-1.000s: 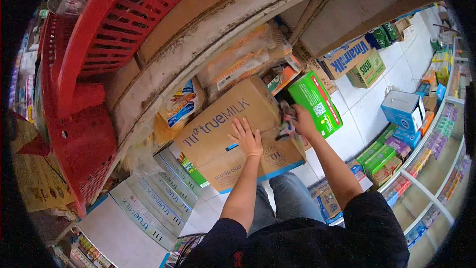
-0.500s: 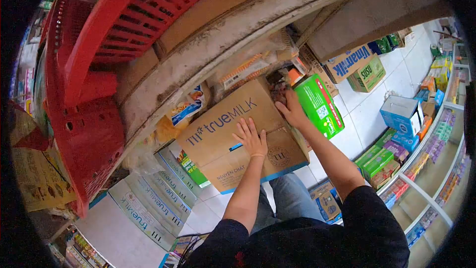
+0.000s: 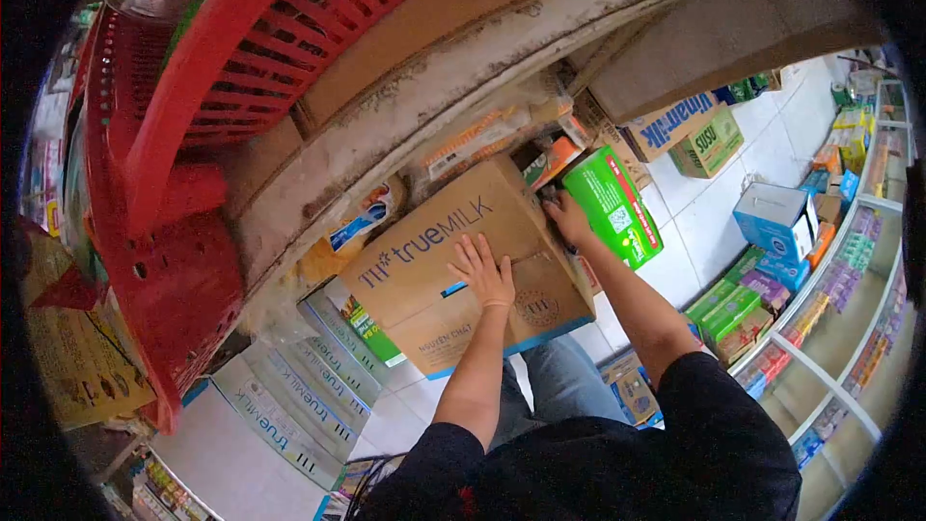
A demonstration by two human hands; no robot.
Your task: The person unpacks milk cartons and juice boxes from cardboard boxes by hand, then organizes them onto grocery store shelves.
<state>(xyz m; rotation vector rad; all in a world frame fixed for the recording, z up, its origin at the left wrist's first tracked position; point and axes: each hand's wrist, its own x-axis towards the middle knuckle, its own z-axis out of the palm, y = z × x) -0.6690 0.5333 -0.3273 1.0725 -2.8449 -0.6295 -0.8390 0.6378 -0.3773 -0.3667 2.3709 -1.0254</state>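
Note:
My left hand (image 3: 484, 273) lies flat, fingers spread, on top of a brown TH true MILK carton (image 3: 434, 241) in front of me. My right hand (image 3: 567, 217) reaches into the gap between that carton and a green box (image 3: 614, 205) to its right. Its fingers curl at the carton's far right corner; whether they hold anything is hidden. Orange and white snack packs (image 3: 482, 140) lie behind the carton under a worn white shelf edge (image 3: 434, 96).
Red plastic baskets (image 3: 183, 116) hang at upper left. White true MILK cartons (image 3: 289, 396) are stacked at lower left. More cardboard boxes (image 3: 690, 130) and a blue box (image 3: 776, 217) stand on the tiled floor; stocked white shelves (image 3: 839, 309) run along the right.
My right hand, which held small packets above the carton's right edge, moved up behind the carton and now sits lower in the gap beside the green box. My left hand stayed on the carton.

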